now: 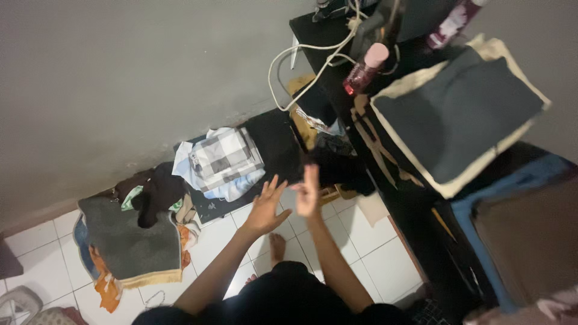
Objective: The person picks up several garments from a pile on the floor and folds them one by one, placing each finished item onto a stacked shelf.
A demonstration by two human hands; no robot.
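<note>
My left hand (265, 206) is stretched out in front of me with the fingers spread and nothing in it. Beside it, my right hand (308, 191) is held edge-on with straight fingers, also holding nothing. The two hands are close but apart, above the white tiled floor (373, 241). Just beyond them lies a folded plaid cloth (224, 157) on a dark mat, and black clothing (337, 168) is heaped at the foot of a black cabinet (415, 198). My bare foot (277, 245) shows below the hands.
A pile of folded clothes topped by a grey towel (129, 238) lies at the left. On the cabinet rest a dark bag with cream trim (460, 108), a pink-capped bottle (365, 68) and a white cable (313, 63). A grey wall (132, 72) runs behind.
</note>
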